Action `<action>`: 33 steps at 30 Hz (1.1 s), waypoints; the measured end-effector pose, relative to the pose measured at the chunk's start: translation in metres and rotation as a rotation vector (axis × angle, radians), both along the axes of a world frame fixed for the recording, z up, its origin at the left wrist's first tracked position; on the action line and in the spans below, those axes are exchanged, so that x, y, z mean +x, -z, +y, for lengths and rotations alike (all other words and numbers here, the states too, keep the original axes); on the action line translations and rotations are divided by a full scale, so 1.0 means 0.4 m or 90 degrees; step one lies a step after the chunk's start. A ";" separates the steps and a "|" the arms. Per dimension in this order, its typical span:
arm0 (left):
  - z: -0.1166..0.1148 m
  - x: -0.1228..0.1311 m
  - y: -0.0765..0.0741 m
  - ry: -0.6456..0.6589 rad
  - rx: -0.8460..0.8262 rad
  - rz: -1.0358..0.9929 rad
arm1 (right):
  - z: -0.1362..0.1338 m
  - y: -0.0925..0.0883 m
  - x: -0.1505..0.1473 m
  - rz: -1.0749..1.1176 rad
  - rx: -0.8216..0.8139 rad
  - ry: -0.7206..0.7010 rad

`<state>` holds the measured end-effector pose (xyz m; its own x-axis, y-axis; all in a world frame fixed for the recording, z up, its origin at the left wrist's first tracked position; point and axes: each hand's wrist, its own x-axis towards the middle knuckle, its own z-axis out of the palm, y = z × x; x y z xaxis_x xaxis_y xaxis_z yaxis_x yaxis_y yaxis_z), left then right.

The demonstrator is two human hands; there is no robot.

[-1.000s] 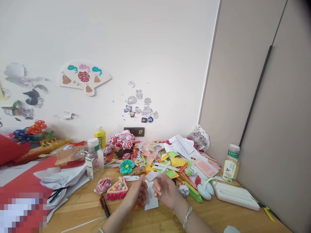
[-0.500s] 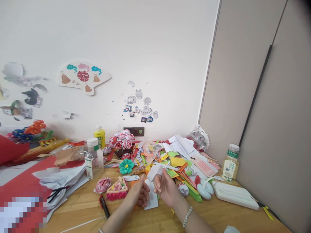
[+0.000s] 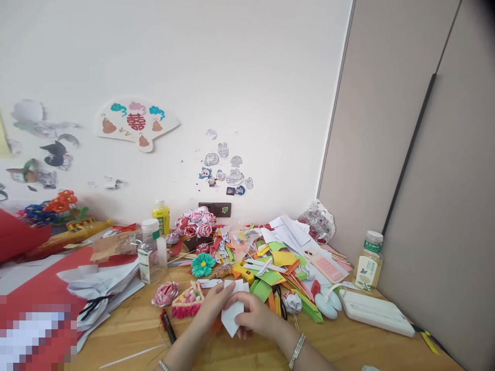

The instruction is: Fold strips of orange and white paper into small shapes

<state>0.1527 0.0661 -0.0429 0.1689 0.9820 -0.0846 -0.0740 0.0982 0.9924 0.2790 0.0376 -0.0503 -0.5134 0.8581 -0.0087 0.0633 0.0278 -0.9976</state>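
Surface (image 3: 131, 337), wooden, crowded along its far edge. We list, just beyond the hands, one heap of coloured paper strips (image 3: 266, 288), the main obstruction, with one yellow tool (image 3: 243, 271) partly buried in it.

Bottles, three: yellow (image 3: 161, 220), by the far edge; clear, white-capped (image 3: 144, 264), nearer us; amber, green-banded (image 3: 367, 265), toward the far right corner. Teal flower (image 3: 203, 265), one. Loose pink-and-white rose (image 3: 166, 293), one; the rose cluster (image 3: 195, 222) at the far edge we cannot count exactly. Wedge-shaped box (image 3: 188, 307) with pink fringe, one, just beside the left hand (image 3: 217, 305). Black marker (image 3: 167, 327), one, toward the near edge. White rectangular device (image 3: 377, 312), one, toward the right edge. Pink phone-shaped item (image 3: 324, 263), one, on the heap's right side.

White folded paper (image 3: 231, 319), one: held between both hands above the surface, pointed end toward the near edge. The left hand's thumb lies along its upper part; the right hand (image 3: 258, 315) grips its right side, fingers curled in.
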 end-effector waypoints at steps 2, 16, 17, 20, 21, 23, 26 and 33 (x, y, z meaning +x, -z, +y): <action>-0.001 -0.006 -0.004 -0.034 0.050 0.044 | 0.002 0.012 0.001 -0.044 0.046 -0.011; -0.003 -0.005 -0.003 -0.010 0.039 0.061 | 0.041 0.027 0.012 0.025 0.308 0.330; -0.002 -0.002 0.000 -0.001 0.028 0.044 | 0.039 0.024 0.014 0.010 0.323 0.347; 0.000 0.003 0.010 0.023 0.011 0.011 | 0.036 0.018 0.017 -0.008 0.347 0.389; 0.000 0.004 0.012 0.028 0.010 0.009 | 0.035 0.016 0.017 -0.007 0.350 0.397; 0.000 0.005 0.015 0.039 0.011 0.007 | 0.033 0.014 0.017 -0.010 0.357 0.403; -0.005 0.007 0.012 0.050 0.001 -0.009 | 0.029 0.009 0.016 -0.048 0.378 0.402; -0.023 0.004 -0.020 0.017 0.035 -0.022 | 0.030 0.013 0.016 -0.033 0.371 0.417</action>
<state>0.1544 0.0569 -0.0350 0.1963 0.9803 -0.0239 -0.1066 0.0456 0.9933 0.2854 0.0498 -0.0555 0.0726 0.8555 0.5127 0.2899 0.4738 -0.8316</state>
